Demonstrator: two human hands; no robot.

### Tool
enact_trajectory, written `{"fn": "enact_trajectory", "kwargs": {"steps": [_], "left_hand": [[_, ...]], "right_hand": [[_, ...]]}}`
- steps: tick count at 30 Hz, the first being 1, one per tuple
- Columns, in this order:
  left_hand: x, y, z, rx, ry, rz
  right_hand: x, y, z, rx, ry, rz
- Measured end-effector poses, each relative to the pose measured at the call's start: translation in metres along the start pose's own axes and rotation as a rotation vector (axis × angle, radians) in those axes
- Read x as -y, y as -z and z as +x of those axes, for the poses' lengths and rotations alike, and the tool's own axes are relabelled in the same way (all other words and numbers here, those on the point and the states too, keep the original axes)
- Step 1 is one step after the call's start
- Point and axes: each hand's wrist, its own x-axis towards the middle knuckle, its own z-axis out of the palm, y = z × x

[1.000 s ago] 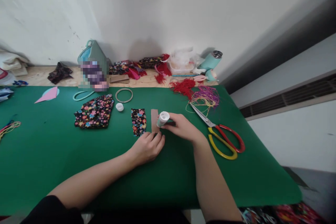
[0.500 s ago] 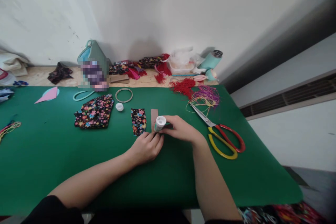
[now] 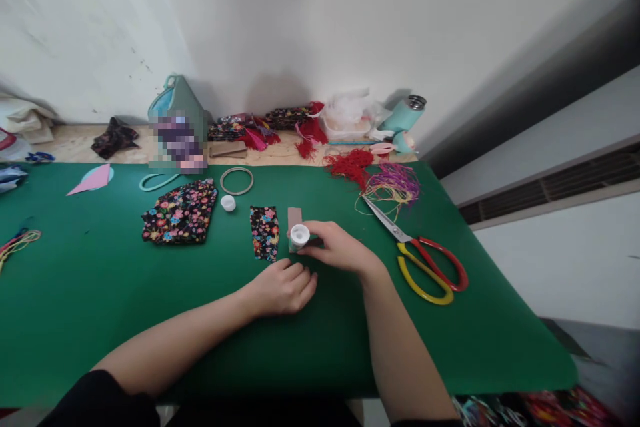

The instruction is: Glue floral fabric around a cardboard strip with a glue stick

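My right hand is closed around a small glue stick with a white end, holding it over the near end of a brown cardboard strip on the green table. My left hand rests on the table just in front of the strip, fingers curled loosely, with nothing visible in it. A small floral fabric piece lies just left of the strip. The white cap sits further left.
A larger floral fabric piece, a ring and a pink paper shape lie to the left. Red-and-yellow scissors and bundles of red and purple thread lie to the right. A teal bag and a bottle stand at the back.
My right hand has tipped the glue stick and brought it left and down onto the cardboard strip. My left hand has drawn back slightly from the strip toward me.
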Motion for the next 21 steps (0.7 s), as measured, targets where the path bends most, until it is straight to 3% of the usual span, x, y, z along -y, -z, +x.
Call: {"fn": "enact_trajectory", "kwargs": {"steps": [4,8,13,18,21], "left_hand": [[-0.0001,0.0017,0.001,0.007,-0.037,-0.017],[0.0002,0.0017,0.0016,0.019,-0.046,-0.021],[0.0007,0.0003,0.0008,-0.003,-0.031,-0.024],[0.0013,-0.0004,0.0021,-0.024,-0.041,-0.03],[0.0014,-0.0004,0.0025,-0.035,-0.031,-0.026]], "right_hand": [[-0.0002,0.0019,-0.0024,0.059,-0.003,0.001],[0.0001,0.001,-0.0014,-0.024,-0.01,-0.018],[-0.0015,-0.0007,0.0002,0.071,0.008,0.005],[-0.0048,-0.0035,0.0016,-0.04,-0.02,-0.004],[-0.0046,-0.0035,0.001,0.054,0.008,0.051]]}}
